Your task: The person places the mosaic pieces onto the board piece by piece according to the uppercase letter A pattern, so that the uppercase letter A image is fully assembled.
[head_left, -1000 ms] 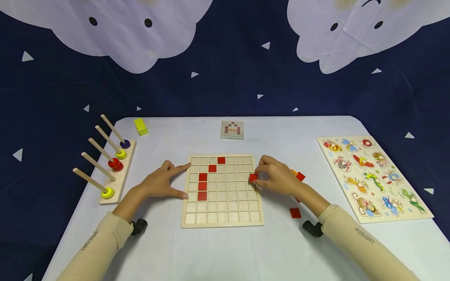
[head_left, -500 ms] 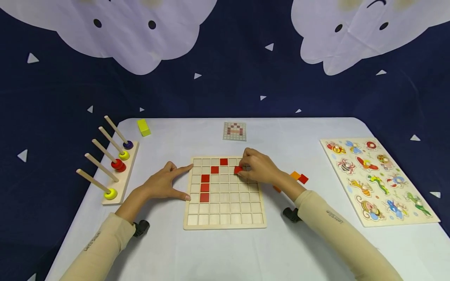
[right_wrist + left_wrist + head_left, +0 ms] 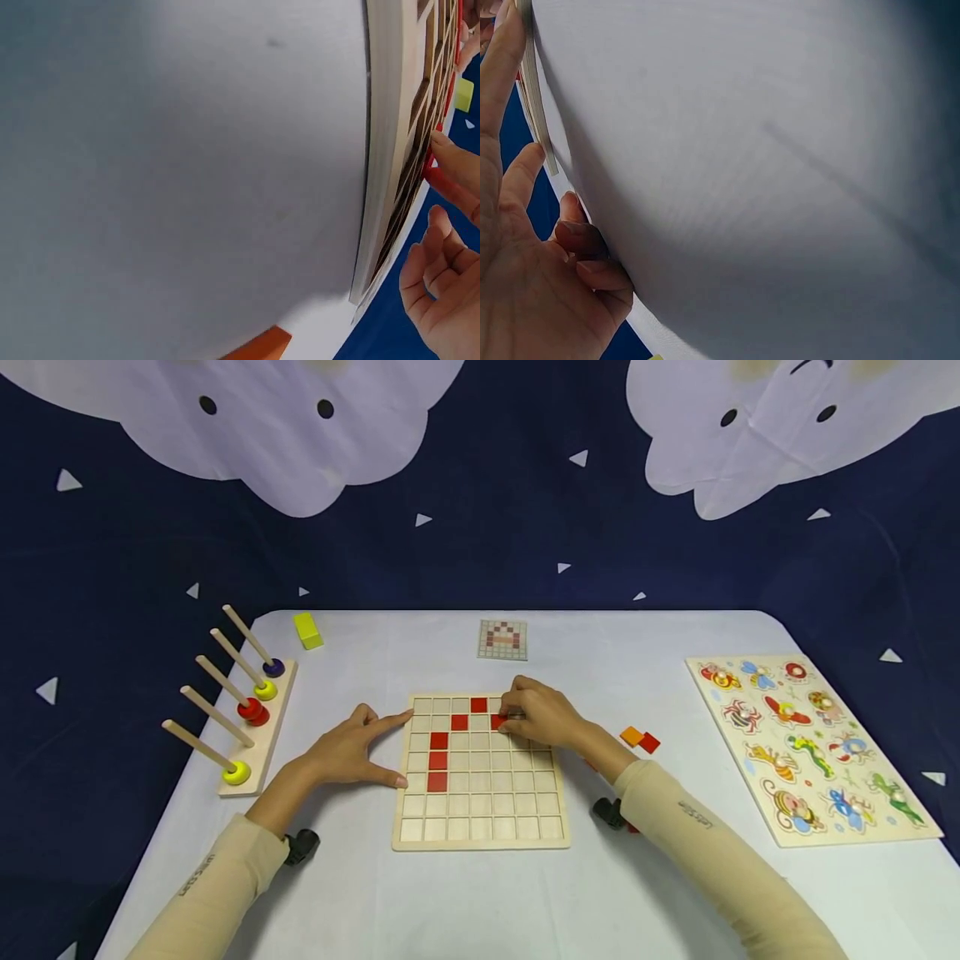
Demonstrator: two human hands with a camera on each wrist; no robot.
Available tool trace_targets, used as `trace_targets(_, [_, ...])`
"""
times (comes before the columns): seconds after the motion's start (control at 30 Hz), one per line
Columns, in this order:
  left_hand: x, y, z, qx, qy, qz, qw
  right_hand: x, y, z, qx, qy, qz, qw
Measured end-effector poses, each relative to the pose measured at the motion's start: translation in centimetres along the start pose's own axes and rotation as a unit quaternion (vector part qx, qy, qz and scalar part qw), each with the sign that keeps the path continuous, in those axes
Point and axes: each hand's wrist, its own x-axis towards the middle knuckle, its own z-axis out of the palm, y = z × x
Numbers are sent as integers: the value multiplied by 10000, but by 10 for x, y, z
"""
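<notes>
A person in beige sleeves (image 3: 735, 852) is working over a wooden grid board (image 3: 480, 843) on a white worktop (image 3: 337, 902). The right hand (image 3: 543, 714) is pinching a red tile (image 3: 497, 722) between its fingers at the board's one o'clock, in the second row from the far edge, and is covering several squares there. The left hand (image 3: 348, 750) is touching the nine o'clock edge with thumb and forefinger straight and spread, grasping nothing. Five set tiles (image 3: 438, 761) are tracing a line from twelve o'clock toward nine.

Around the board, a small pattern card (image 3: 502, 640) is lying at twelve o'clock, a yellow block (image 3: 307, 631) at ten, a peg stand (image 3: 257, 743) with coloured rings between nine and ten, and a bug puzzle (image 3: 813, 752) at three. Between two and three, an orange tile (image 3: 631, 737) and a loose red tile (image 3: 649, 742) are lying side by side, while the right forearm is partly hiding other tiles. Dark blue cloth (image 3: 510, 535) is hanging behind.

The left wrist view is showing what the head view is hiding: that hand's remaining fingers (image 3: 604, 276) curling loosely. The right wrist view is revealing the board's side wall, with an orange corner (image 3: 262, 345) showing at six o'clock. Whether the pinched tile is sitting fully inside a square, neither view is making clear.
</notes>
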Motion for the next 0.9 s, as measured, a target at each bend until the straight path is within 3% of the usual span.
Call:
trace_targets(0.23, [1,2,2,-24,-17,21,10000,-5,-4,-3,-18,-211,264,9994])
trace_targets(0.4, [2,3,4,17,-3,14,10000,-19,-1,-14,135,-157,354,9992])
trace_targets(0.67, [1,3,2,38,-1,26,10000,-66,13,-41,270,-104,484,9984])
trace_targets(0.9, [1,2,1,98,-3,21,9999,-110,25,-45,326,-188,729,9966])
